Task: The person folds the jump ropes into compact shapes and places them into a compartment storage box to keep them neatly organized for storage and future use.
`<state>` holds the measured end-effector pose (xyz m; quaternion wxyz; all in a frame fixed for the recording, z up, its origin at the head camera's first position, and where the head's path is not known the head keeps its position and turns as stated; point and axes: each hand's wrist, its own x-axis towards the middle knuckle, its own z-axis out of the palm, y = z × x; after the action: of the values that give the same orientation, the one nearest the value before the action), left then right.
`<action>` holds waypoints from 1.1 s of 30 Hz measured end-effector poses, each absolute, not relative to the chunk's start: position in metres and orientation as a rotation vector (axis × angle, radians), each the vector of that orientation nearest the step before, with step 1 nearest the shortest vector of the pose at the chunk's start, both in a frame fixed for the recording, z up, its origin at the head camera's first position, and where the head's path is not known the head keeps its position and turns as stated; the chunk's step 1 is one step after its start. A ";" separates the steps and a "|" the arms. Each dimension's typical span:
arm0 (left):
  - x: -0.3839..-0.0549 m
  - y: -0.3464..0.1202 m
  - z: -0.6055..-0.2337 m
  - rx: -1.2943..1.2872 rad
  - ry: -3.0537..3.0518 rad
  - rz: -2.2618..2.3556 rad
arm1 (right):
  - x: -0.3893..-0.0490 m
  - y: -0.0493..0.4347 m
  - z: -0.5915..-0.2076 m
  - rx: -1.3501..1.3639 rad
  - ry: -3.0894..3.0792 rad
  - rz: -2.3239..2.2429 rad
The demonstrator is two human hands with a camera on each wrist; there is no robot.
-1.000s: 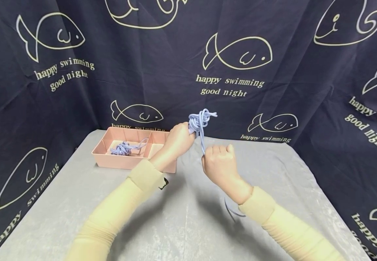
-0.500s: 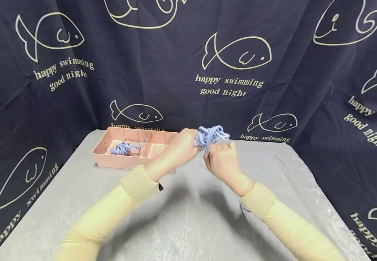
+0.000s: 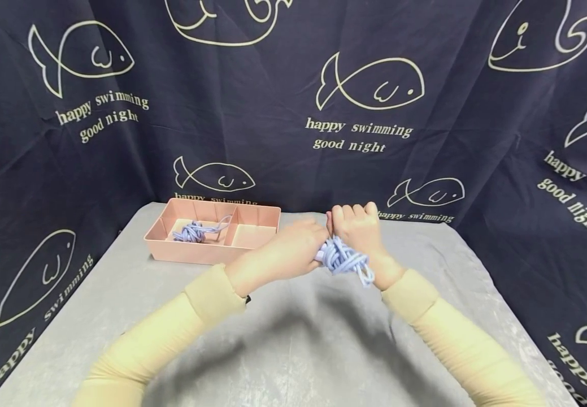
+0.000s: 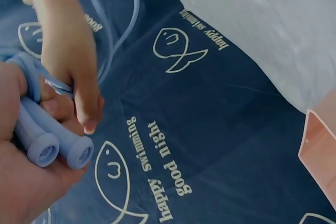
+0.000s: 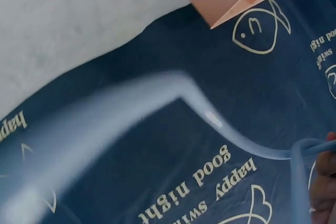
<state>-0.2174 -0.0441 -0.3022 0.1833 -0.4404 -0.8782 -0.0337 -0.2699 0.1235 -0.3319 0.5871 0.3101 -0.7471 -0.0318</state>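
My left hand (image 3: 295, 249) grips a light-blue jump rope (image 3: 345, 260) by its two handles (image 4: 52, 135), whose hollow ends stick out of the fist in the left wrist view. Cord is wound in a thick tangle around the other part of the handles. Just beyond it, close to the left knuckles, my right hand (image 3: 358, 229) pinches a run of the cord between curled fingers. In the right wrist view that cord (image 5: 247, 145) stretches across, partly blurred. Both hands are raised over the table.
At the back left stands a pink two-compartment box (image 3: 181, 251). A second bundled blue rope (image 3: 191, 230) lies in its left compartment. Behind the grey-covered table (image 3: 273, 350) hangs a dark-blue fish-print curtain (image 3: 273, 113).
My right hand has swung up past the bundle to its far side. The jump rope has tipped downward and right, and my left hand has lowered and shifted right.
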 end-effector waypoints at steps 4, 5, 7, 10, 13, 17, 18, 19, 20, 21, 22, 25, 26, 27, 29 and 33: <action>-0.211 -0.039 -0.307 -1.297 -2.497 0.105 | -0.270 0.128 -0.325 0.798 -1.763 -0.108; -0.210 -0.038 -0.309 -1.303 -2.492 0.160 | -0.270 0.129 -0.324 0.815 -1.765 -0.116; -0.207 -0.036 -0.313 -1.321 -2.470 0.252 | -0.270 0.131 -0.322 0.840 -1.760 -0.123; -0.202 -0.034 -0.320 -1.330 -2.426 0.369 | -0.270 0.133 -0.318 0.871 -1.740 -0.123; -0.198 -0.034 -0.326 -1.323 -2.397 0.418 | -0.270 0.135 -0.316 0.898 -1.713 -0.133; -0.197 -0.035 -0.332 -1.322 -2.398 0.404 | -0.266 0.135 -0.312 0.929 -1.681 -0.137; -0.197 -0.036 -0.333 -1.327 -2.398 0.398 | -0.265 0.135 -0.311 0.937 -1.673 -0.134; -0.197 -0.037 -0.334 -1.333 -2.400 0.394 | -0.264 0.134 -0.309 0.945 -1.669 -0.131; -0.197 -0.037 -0.334 -1.337 -2.405 0.392 | -0.263 0.134 -0.308 0.952 -1.665 -0.131; -0.196 -0.038 -0.334 -1.338 -2.411 0.390 | -0.263 0.134 -0.306 0.958 -1.660 -0.130; -0.196 -0.038 -0.334 -1.340 -2.412 0.396 | -0.262 0.134 -0.305 0.964 -1.654 -0.130; -0.192 -0.040 -0.336 -1.332 -2.437 0.459 | -0.263 0.135 -0.300 0.971 -1.629 -0.128; -0.190 -0.040 -0.337 -1.330 -2.462 0.481 | -0.264 0.136 -0.298 0.967 -1.621 -0.127; -0.188 -0.040 -0.338 -1.329 -2.488 0.504 | -0.264 0.136 -0.296 0.964 -1.611 -0.123; -0.185 -0.040 -0.343 -1.325 -2.540 0.542 | -0.265 0.138 -0.292 0.958 -1.583 -0.125; -0.184 -0.041 -0.350 -1.263 -2.585 0.561 | -0.263 0.140 -0.283 0.929 -1.524 -0.124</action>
<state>-0.1841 -0.0406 -0.3502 0.1050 -0.4284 -0.8771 0.1904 -0.2633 0.1397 -0.2825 0.6258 0.4050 -0.6644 -0.0541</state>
